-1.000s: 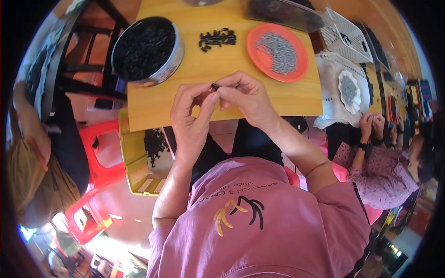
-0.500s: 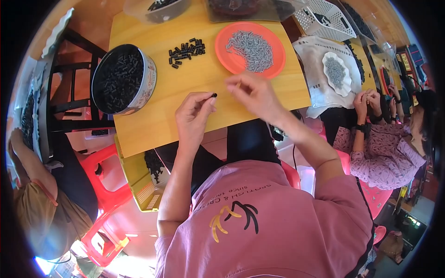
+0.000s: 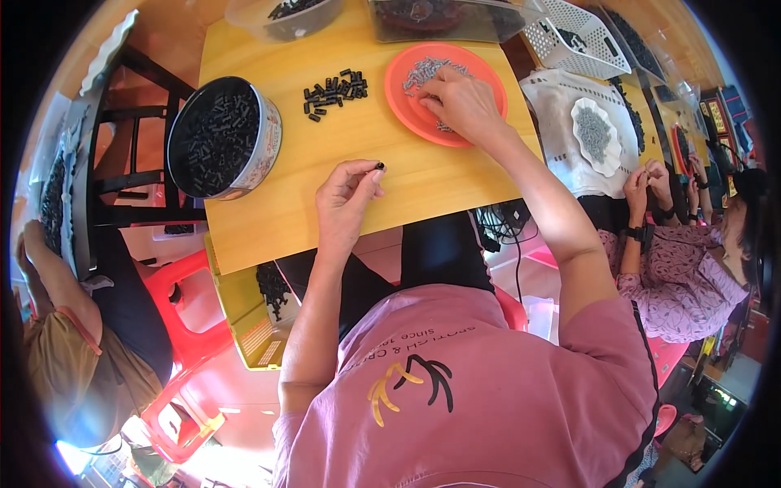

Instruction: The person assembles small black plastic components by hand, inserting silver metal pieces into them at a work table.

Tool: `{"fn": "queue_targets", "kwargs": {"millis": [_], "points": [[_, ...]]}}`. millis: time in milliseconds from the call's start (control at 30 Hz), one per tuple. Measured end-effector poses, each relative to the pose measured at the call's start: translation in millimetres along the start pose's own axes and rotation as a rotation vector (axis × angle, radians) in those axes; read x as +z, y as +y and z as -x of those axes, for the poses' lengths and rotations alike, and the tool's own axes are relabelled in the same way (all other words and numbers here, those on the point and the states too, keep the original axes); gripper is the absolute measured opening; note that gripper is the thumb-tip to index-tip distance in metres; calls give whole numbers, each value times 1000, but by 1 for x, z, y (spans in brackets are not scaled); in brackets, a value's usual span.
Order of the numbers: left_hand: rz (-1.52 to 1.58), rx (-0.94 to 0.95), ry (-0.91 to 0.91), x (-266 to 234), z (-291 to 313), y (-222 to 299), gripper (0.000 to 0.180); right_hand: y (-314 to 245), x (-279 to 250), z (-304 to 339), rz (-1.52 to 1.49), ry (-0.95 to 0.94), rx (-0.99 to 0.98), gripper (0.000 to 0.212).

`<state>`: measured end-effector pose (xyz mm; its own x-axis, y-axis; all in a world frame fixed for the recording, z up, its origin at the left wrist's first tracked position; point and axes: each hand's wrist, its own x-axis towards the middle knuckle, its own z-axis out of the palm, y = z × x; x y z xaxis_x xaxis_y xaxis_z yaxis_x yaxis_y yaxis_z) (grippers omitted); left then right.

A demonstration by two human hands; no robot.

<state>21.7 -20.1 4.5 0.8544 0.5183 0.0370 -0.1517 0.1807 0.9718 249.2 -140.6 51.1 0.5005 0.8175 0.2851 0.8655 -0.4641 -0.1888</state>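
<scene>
A small black piece [image 3: 379, 167] sits pinched between thumb and fingertips of the left hand [image 3: 345, 202], held just above the yellow table [image 3: 342, 138]. The right hand [image 3: 460, 102] rests in the orange plate [image 3: 407, 110], fingers pressed together on grey parts [image 3: 421, 71]. A loose black pile [image 3: 333, 88] and a full tin [image 3: 221, 138] lie to the left.

Table [image 3: 285, 220]: smooth yellow wood-look, slight sheen. Plate [image 3: 407, 114]: orange plastic, glossy. Round tin [image 3: 264, 154]: shiny metal. Small black parts [image 3: 332, 88]: matt plastic. White basket [image 3: 569, 37]: plastic mesh.
</scene>
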Motion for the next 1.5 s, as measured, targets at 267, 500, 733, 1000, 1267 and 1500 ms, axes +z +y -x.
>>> {"fn": "queue_targets", "kwargs": {"millis": [267, 500, 733, 1000, 1267, 1500], "points": [[67, 13, 3, -1, 0, 2, 15, -10, 2, 0, 9, -62, -34, 13], [115, -15, 2, -3, -3, 0, 14, -11, 6, 6, 66, -15, -159, 13], [111, -1, -5, -5, -2, 0, 14, -11, 2, -5, 2, -175, -45, 14], [150, -4, -7, -5, -2, -1, 16, 7, -3, -15, -257, -223, -54, 22], [135, -6, 4, -6, -3, 0, 17, -40, -23, 11, -979, -256, 235, 21], [126, -5, 11, -6, -4, -2, 17, -75, 3, 37, -1114, -325, 139, 18]]}}
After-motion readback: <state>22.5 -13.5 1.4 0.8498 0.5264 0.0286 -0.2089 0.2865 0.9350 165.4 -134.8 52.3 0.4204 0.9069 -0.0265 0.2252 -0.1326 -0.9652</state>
